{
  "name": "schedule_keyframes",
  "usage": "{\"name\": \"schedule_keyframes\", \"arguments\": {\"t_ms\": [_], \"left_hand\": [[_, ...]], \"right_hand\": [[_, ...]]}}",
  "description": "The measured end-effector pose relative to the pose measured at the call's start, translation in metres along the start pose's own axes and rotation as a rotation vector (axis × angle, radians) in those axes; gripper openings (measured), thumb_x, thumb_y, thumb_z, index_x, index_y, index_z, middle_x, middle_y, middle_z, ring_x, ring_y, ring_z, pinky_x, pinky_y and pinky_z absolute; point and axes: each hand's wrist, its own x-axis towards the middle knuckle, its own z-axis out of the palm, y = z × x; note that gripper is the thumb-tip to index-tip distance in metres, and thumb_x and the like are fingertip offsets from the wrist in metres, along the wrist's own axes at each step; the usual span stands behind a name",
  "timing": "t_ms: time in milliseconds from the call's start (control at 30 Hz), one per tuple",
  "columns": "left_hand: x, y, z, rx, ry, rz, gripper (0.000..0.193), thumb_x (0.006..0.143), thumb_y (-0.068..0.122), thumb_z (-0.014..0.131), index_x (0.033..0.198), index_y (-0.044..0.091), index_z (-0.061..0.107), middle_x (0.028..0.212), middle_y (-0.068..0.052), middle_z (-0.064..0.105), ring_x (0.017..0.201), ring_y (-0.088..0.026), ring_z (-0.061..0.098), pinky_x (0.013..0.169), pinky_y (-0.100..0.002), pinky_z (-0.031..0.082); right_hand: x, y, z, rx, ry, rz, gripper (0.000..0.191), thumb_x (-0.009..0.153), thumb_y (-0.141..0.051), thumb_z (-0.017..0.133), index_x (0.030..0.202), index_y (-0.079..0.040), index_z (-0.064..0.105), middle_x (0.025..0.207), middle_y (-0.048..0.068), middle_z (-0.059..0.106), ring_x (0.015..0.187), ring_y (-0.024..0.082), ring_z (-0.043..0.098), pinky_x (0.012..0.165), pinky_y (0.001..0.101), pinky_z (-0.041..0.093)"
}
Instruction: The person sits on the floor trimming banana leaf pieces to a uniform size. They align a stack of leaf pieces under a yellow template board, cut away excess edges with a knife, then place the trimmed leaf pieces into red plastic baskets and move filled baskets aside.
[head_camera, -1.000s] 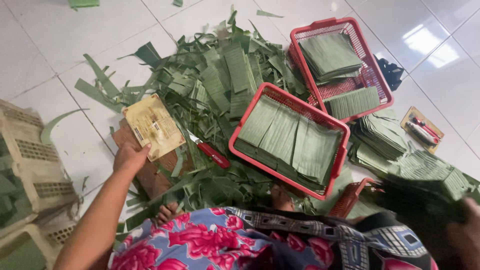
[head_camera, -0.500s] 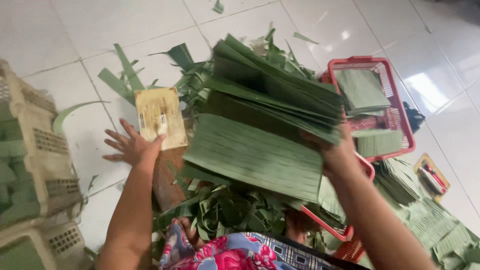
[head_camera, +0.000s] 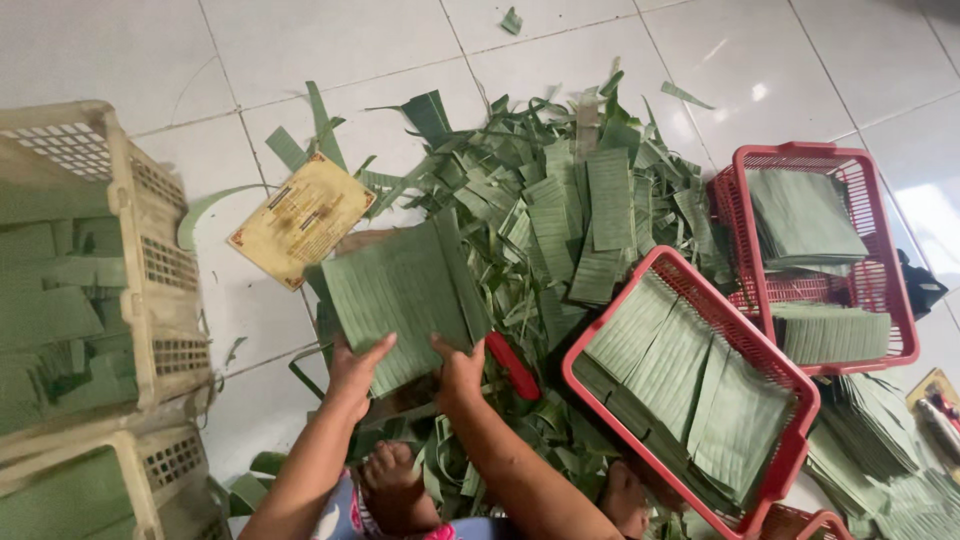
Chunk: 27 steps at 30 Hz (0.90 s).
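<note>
A stack of rectangular cut green leaves (head_camera: 400, 295) lies in front of me on the floor, over a brown board. My left hand (head_camera: 357, 370) presses on its near left edge. My right hand (head_camera: 460, 372) presses on its near right edge. Both hands grip the stack's lower edge with fingers spread over it. A yellow-brown printed card (head_camera: 300, 218) lies just beyond the stack on the left. A red-handled tool (head_camera: 515, 365) lies right beside my right hand, partly under leaves.
A heap of leaf scraps (head_camera: 560, 200) covers the floor ahead. Two red baskets (head_camera: 640, 400) (head_camera: 885, 300) with cut leaves stand at the right. Two beige crates (head_camera: 130, 250) (head_camera: 150, 480) of leaves stand at the left. My bare feet (head_camera: 395, 480) are below.
My right hand brought the leaf stack from the right and lowered it in front of me. My left hand left the card and now rests on the stack.
</note>
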Motion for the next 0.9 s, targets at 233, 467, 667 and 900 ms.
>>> {"name": "schedule_keyframes", "arguments": {"t_ms": [233, 467, 667, 900], "left_hand": [[0.012, 0.014, -0.026, 0.317, 0.005, 0.103, 0.07, 0.077, -0.005, 0.074, 0.141, 0.004, 0.045, 0.125, -0.011, 0.067, 0.111, -0.023, 0.065, 0.094, -0.038, 0.052], [0.001, 0.03, -0.041, 0.374, -0.086, 0.456, 0.057, 0.081, -0.005, 0.073, 0.135, 0.001, 0.055, 0.122, -0.01, 0.067, 0.11, -0.021, 0.064, 0.095, -0.035, 0.051], [0.022, 0.023, -0.064, 0.451, -0.146, 0.362, 0.031, 0.086, 0.002, 0.077, 0.115, -0.002, 0.07, 0.107, -0.01, 0.074, 0.098, -0.021, 0.07, 0.086, -0.038, 0.056], [0.015, 0.015, -0.066, 0.565, -0.069, 0.376, 0.037, 0.088, 0.013, 0.076, 0.121, -0.004, 0.068, 0.111, -0.01, 0.077, 0.1, -0.019, 0.07, 0.088, -0.034, 0.053]], "right_hand": [[0.028, -0.078, -0.042, 0.104, -0.652, 0.19, 0.072, 0.087, -0.018, 0.074, 0.147, 0.01, 0.045, 0.123, 0.02, 0.071, 0.109, 0.029, 0.068, 0.093, 0.0382, 0.054], [0.024, -0.06, -0.025, -0.38, -0.604, -0.341, 0.076, 0.082, 0.006, 0.066, 0.151, -0.001, 0.034, 0.137, 0.014, 0.06, 0.124, 0.02, 0.06, 0.102, 0.0328, 0.05], [0.039, -0.025, -0.042, -0.777, -0.62, -0.434, 0.068, 0.086, -0.005, 0.072, 0.146, -0.004, 0.04, 0.126, 0.02, 0.064, 0.112, 0.032, 0.063, 0.094, 0.0421, 0.052], [0.047, -0.016, -0.027, -1.029, -0.36, -0.777, 0.074, 0.088, -0.025, 0.08, 0.145, 0.0, 0.041, 0.115, 0.03, 0.068, 0.103, 0.05, 0.065, 0.087, 0.0525, 0.053]]}}
